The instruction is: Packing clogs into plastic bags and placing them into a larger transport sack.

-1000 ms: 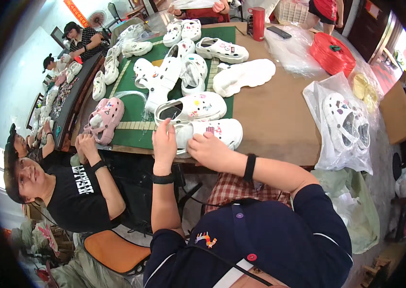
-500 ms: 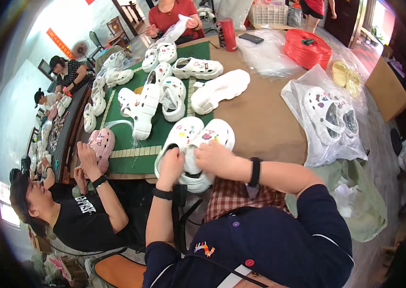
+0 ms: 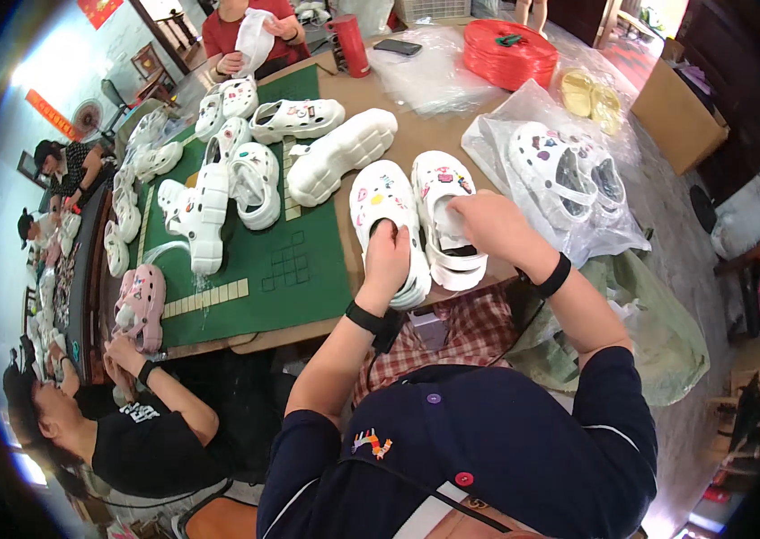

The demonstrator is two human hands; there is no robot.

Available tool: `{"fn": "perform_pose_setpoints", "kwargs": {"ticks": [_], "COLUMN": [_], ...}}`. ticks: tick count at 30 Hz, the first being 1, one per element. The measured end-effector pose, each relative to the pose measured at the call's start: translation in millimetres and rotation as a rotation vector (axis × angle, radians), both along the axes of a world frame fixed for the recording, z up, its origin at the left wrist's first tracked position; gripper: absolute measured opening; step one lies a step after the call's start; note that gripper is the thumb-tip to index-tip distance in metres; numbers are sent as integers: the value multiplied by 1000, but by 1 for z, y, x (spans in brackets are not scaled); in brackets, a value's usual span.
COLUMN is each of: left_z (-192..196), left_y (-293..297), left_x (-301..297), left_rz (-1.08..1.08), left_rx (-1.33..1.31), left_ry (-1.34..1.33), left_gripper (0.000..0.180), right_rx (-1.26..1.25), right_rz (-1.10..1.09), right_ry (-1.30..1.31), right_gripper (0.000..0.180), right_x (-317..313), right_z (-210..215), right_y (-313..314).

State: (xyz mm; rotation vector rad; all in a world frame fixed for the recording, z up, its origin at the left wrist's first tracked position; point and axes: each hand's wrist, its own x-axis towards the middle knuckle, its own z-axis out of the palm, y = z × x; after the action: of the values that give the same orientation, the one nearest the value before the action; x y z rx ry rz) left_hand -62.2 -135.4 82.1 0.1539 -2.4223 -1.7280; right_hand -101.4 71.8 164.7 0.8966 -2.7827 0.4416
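Observation:
Two white clogs with colourful charms stand side by side at the near table edge, toes pointing away from me. My left hand point(image 3: 387, 259) grips the left clog point(image 3: 382, 193) with its fingers inside the foot opening. Bent over the right clog point(image 3: 443, 180), my right hand point(image 3: 495, 226) has its fingertips inside the opening, closed at the inner side; exactly what they pinch is partly hidden. Just beyond, a plain white clog point(image 3: 344, 154) lies on its side, sole showing. More charmed white clogs point(image 3: 254, 184) are grouped on the green mat point(image 3: 285, 296).
To the right lies a clear bag point(image 3: 479, 144) with a pair of white clogs point(image 3: 560, 171). Farther back are red twine point(image 3: 510, 54), yellow clogs point(image 3: 590, 101), a phone point(image 3: 398, 47) and a red flask point(image 3: 349, 45). At left, a co-worker handles a pink clog point(image 3: 139, 305).
My view has swung right. Both clogs have shifted right over the brown tabletop and stand farther apart. My right hand has moved right with its clog. Across the table, a person has raised a white item.

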Motion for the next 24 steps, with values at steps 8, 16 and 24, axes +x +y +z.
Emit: {"fn": "perform_pose_setpoints", "kwargs": {"ticks": [8,16,24], "left_z": [28,40,42], "left_y": [25,25,17], "left_x": [21,20,-11], "left_rz": [-224,-237,-126], "left_rx": [-537,-683,18], "left_ry": [-40,-116,-89], "left_gripper": [107,120,91], "right_rx": [109,-1257,-2135], "right_rz": [-154,14,425], "right_ry": [-27,-773,-822], "right_gripper": [27,35,47], "right_x": [19,-1,-11], "right_z": [-23,-37,-94], "right_y": [-16,25,71]}}
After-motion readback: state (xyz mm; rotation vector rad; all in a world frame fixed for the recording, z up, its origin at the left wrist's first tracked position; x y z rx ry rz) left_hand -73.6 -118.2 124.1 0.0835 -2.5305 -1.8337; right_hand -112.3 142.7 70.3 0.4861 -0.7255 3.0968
